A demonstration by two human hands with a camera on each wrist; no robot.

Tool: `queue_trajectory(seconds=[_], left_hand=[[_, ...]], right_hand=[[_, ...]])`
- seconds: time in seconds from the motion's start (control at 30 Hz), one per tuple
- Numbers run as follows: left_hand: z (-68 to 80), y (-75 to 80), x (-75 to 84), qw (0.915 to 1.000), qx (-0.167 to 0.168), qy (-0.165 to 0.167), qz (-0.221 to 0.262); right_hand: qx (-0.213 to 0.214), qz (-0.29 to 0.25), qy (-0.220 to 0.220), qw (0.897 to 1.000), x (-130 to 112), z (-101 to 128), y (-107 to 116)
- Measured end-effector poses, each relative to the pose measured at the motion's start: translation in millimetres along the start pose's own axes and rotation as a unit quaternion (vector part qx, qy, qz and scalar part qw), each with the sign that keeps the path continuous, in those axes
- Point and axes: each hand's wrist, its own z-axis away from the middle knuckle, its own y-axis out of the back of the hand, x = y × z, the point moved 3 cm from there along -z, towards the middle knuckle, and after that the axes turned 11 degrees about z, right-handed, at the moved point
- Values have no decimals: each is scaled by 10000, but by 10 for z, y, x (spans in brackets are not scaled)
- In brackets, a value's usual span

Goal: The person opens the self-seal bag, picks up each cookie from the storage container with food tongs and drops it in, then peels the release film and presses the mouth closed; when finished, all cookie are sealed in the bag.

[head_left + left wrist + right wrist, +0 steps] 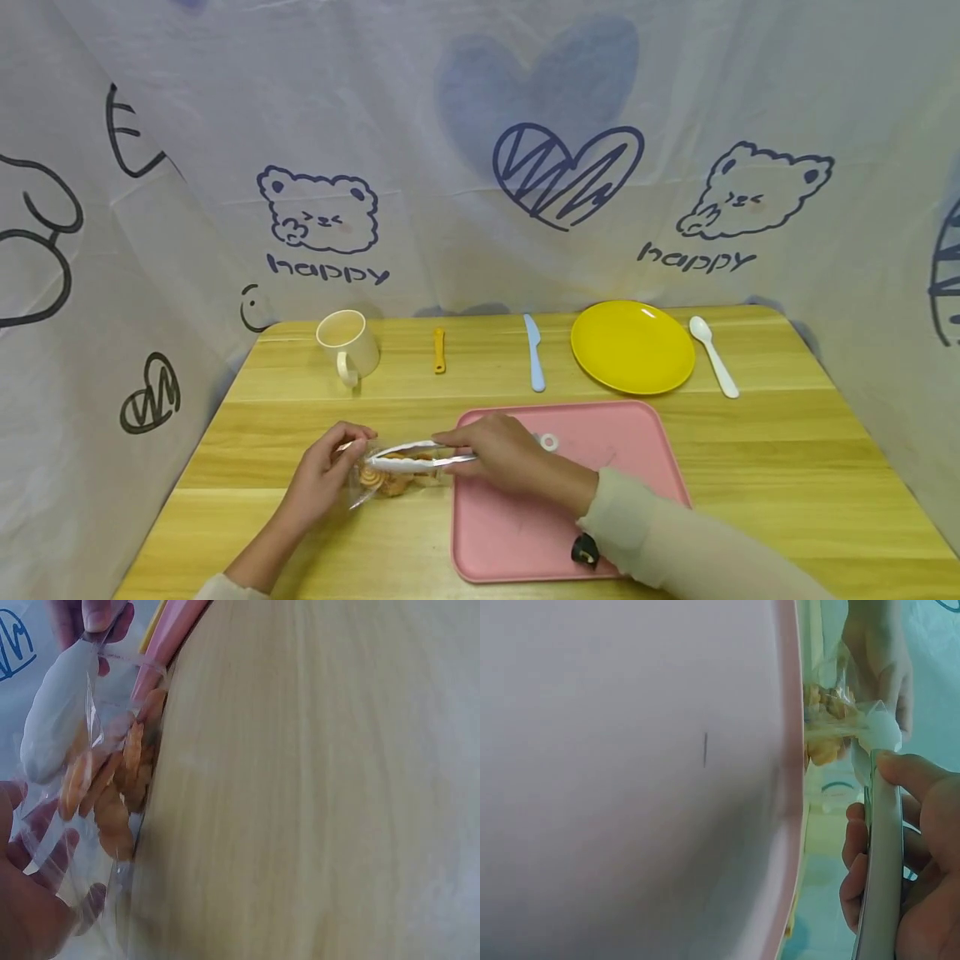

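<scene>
Cookie bag (378,479), clear plastic, lying low and left of centre in the head view on the wooden table (750,450), just off the left edge of the pink tray (600,467). Held open at its mouth by the left hand (326,467), fingers pinching the film. Tongs (420,457), white-tipped with a metal shank, gripped in the right hand (502,454) with fingers curled round them, tips pushed into the bag among the cookies (112,787).

Progress, judged from how things lie: bag opened and tongs in, but no cookie out yet. Tray bare apart from a small white ring (548,442) near its upper edge and a dark object (585,550) by the sleeve. Yellow plate (632,346) at upper right bare as well. Whether the tong tips have closed on a cookie: cannot tell, hidden by crumpled film in every view.

Looks of the bag: thin, glossy, wrinkled, transparent enough to show a cluster of golden-brown pieces, round and ridged, bunched toward the tray side in the left wrist view. Likely flimsy and prone to slide or collapse unless pinned.

Along the far edge, left to right: cream mug (348,343), small yellow utensil (438,350), pale blue knife (534,354), white spoon (714,354).
</scene>
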Motion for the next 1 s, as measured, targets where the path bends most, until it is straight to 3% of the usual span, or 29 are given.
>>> queue_trajectory(seconds=[0.23, 0.5, 0.7, 1.0], left_hand=[[-12, 0, 75, 9998, 3, -176, 131], [-19, 107, 148, 9919, 297, -403, -1168], [-35, 133, 140, 9888, -90, -262, -1467], [-49, 98, 134, 9898, -837, 13, -1152]], right_hand=[[-94, 95, -258, 9996, -63, -34, -26], [-311, -65, -596, 9977, -14, -4, -14], [-349, -167, -539, 9978, 6, 19, -9], [-399, -303, -493, 9975, 17, 44, -29]])
